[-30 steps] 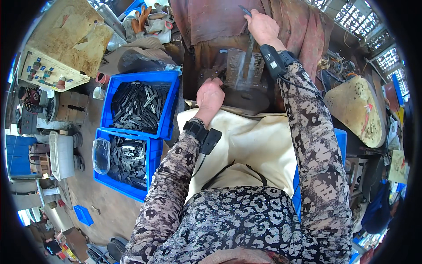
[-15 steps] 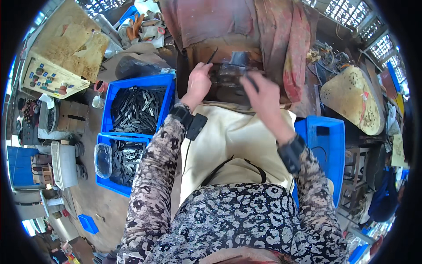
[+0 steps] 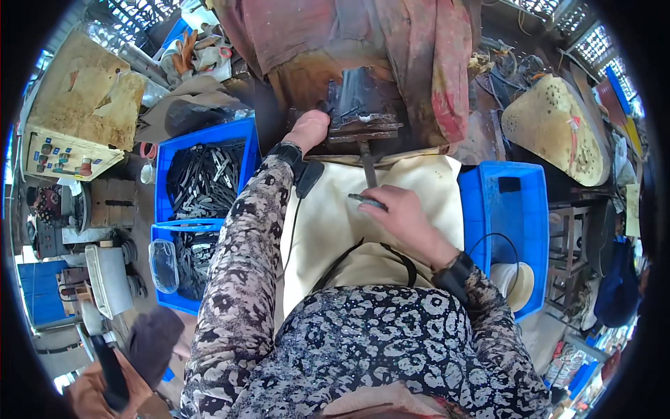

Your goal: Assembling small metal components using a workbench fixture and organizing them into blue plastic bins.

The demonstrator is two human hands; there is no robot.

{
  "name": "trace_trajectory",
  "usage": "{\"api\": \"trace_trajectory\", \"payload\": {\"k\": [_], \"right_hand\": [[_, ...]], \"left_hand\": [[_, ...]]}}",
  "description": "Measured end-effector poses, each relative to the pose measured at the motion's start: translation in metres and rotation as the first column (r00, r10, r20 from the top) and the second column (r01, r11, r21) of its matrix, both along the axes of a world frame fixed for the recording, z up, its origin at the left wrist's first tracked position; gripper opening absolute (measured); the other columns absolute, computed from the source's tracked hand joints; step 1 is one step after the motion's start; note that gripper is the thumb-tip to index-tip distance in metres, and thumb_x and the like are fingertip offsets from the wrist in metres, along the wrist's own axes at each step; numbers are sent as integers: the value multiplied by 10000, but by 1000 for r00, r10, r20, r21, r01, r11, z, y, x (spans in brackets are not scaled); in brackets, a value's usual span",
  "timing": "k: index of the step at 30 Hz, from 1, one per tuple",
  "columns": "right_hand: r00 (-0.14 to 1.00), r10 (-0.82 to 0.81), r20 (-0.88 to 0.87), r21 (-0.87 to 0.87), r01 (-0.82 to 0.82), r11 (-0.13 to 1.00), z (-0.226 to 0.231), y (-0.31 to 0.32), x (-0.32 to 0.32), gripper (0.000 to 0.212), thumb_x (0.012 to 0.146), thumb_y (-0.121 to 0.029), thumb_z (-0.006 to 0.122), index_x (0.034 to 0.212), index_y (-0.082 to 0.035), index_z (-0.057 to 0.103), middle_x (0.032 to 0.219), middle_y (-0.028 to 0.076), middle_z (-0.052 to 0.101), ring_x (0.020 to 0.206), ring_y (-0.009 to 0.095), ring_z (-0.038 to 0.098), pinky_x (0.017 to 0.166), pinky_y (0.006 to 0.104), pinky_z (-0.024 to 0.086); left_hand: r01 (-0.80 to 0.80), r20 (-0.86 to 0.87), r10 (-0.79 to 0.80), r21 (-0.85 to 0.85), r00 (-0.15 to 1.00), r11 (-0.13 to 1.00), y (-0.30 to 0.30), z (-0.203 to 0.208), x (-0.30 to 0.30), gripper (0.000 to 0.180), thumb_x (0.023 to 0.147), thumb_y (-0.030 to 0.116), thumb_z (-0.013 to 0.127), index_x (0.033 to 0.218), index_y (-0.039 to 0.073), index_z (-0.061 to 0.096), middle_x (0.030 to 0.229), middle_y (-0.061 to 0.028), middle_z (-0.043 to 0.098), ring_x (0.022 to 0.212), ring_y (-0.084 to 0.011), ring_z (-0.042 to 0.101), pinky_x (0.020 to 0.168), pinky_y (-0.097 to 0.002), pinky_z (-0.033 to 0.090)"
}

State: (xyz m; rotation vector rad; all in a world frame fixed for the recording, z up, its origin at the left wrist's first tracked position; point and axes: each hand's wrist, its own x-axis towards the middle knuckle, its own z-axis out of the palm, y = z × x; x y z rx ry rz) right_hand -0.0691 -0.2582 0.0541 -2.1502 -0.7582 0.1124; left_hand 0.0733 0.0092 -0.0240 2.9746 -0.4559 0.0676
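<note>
My left hand (image 3: 310, 130) is closed around a dark, narrow piece (image 3: 328, 99) at the left side of the machine; its exact kind is unclear. Closer to me, above the cream apron (image 3: 321, 216), my right hand (image 3: 405, 213) grips a small, dark, flat piece (image 3: 370, 202), perhaps a knife handle part. Between the hands, a metal bar (image 3: 368, 166) runs toward me from a dark work rest (image 3: 363, 131). Behind that rest, a grey, blurred machine part (image 3: 359, 87) shows under the hood.
On my left stand two blue crates (image 3: 162, 167) with many dark, narrow pieces (image 3: 209, 174). To the right, another blue crate (image 3: 534, 209) holds a pale round container (image 3: 522, 286). Reddish cloth (image 3: 447, 77) drapes the machine. A person (image 3: 132, 377) shows partly at lower left.
My right hand has moved back from the machine toward my lap, with its piece. The left hand remains by the machine, slightly shifted. Part of a person has come into view at lower left.
</note>
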Motion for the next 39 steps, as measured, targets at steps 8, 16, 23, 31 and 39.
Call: {"api": "trace_trajectory", "payload": {"k": [8, 16, 23, 31, 39], "right_hand": [[540, 134, -831, 426, 461, 778, -12, -13, 75, 262, 897, -142, 614, 1120, -12, 574, 837, 71, 625, 726, 174, 610, 663, 327, 504], [500, 487, -716, 669, 691, 274, -15, 62, 100, 197, 913, -38, 549, 1108, -12, 538, 1034, 144, 622, 976, 272, 616, 851, 410, 514], [566, 473, -676, 721, 641, 263, -18, 48, 98, 212, 923, -41, 539, 1135, -28, 549, 1035, 115, 622, 873, 192, 586, 797, 357, 490], [601, 328, -729, 641, 433, 634, 2, 1, 68, 261, 940, -164, 565, 1173, -48, 580, 835, 31, 588, 595, 89, 442, 540, 240, 358], [918, 6, -397, 181, 72, 981, -1, -10, -5, 346, 822, -203, 726, 1126, -62, 639, 815, 30, 635, 664, 119, 560, 582, 264, 454]], "left_hand": [[-306, -191, 249, -394, 950, 867, 8, 43, -39, 180, 803, 149, 563, 778, 34, 699, 794, -183, 672, 809, -324, 662, 758, -400, 524], [-138, 334, 280, -390, 900, 910, -61, 75, -97, 139, 819, 110, 580, 873, 46, 692, 794, -156, 644, 682, -310, 645, 669, -415, 519], [24, 197, 113, -586, 974, 810, -59, 75, -110, 298, 819, 8, 542, 1103, 5, 633, 885, -176, 644, 709, -238, 642, 636, -351, 529], [-423, -425, 144, -905, 894, -44, 1, 48, -50, 413, 830, -120, 426, 1170, 21, 614, 929, -67, 661, 775, -112, 610, 701, -283, 512], [-461, -444, 126, -853, 887, 243, 7, -21, 6, 412, 822, -107, 493, 1166, 64, 644, 903, -71, 686, 822, -143, 627, 772, -270, 507]]}}
